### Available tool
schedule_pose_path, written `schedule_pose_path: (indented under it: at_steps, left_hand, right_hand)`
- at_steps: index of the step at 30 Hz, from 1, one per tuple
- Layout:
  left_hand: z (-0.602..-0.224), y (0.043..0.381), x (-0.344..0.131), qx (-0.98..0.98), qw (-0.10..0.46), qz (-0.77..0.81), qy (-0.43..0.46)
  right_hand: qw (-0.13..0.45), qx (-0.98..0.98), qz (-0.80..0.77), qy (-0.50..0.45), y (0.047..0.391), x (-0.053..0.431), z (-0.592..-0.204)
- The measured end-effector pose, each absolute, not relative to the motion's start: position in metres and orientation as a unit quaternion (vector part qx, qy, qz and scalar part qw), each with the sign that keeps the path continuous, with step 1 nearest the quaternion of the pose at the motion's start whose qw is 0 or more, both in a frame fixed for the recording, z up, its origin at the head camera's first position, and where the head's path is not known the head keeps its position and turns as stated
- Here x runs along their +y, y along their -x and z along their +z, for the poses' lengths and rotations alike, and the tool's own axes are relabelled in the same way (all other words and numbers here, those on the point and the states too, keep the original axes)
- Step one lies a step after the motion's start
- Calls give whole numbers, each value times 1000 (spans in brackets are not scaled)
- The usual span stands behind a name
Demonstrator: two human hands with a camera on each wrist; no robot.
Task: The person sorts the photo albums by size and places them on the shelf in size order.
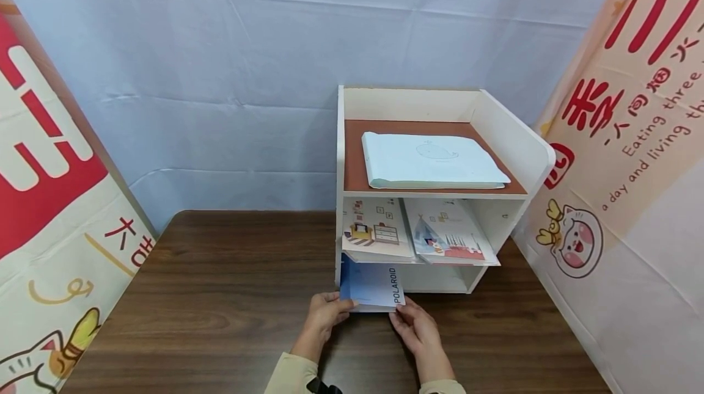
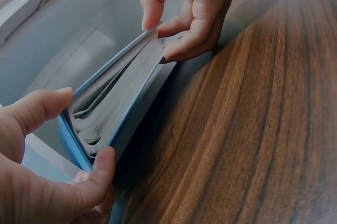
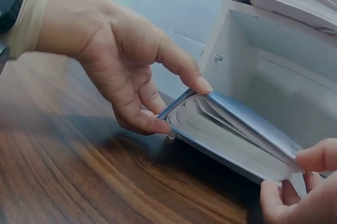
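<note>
A blue notebook (image 1: 367, 283) with POLAROID printed on its cover lies partly in the bottom compartment of a white shelf unit (image 1: 340, 229), its near end jutting out over the front edge. My left hand (image 1: 326, 316) pinches its near left corner, thumb on the cover and fingers underneath. At the near right corner, my right hand (image 1: 419, 325) holds the notebook between thumb and fingers. Both wrist views show the page block (image 3: 231, 134) fanned slightly apart between the covers.
On the brown top shelf lies a pale blue book (image 1: 434, 162) with a whale drawing. Two illustrated booklets (image 1: 376, 229) (image 1: 448, 232) sit side by side in the middle compartment, jutting forward. The unit stands on a dark wooden table (image 1: 231, 284), with a pale cloth (image 1: 231, 76) behind.
</note>
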State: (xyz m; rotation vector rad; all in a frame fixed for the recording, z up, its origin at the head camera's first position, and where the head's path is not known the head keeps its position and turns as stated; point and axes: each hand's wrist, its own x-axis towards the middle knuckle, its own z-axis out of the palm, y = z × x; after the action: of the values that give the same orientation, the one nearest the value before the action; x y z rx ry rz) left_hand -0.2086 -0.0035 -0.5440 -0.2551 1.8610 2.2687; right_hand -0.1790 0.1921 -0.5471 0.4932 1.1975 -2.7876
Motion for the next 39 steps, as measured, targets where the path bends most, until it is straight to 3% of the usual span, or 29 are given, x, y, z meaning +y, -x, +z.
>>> schedule_pose_path:
  at_steps: [15,39]
  left_hand:
    - [-550,213,-3,654,83,748,80]
    - [-557,210,-15,675,86,729,67]
  right_hand:
    - [-43,553,-810,-193,184,184,-546]
    - [-18,604,-764,-227,187,180,-551]
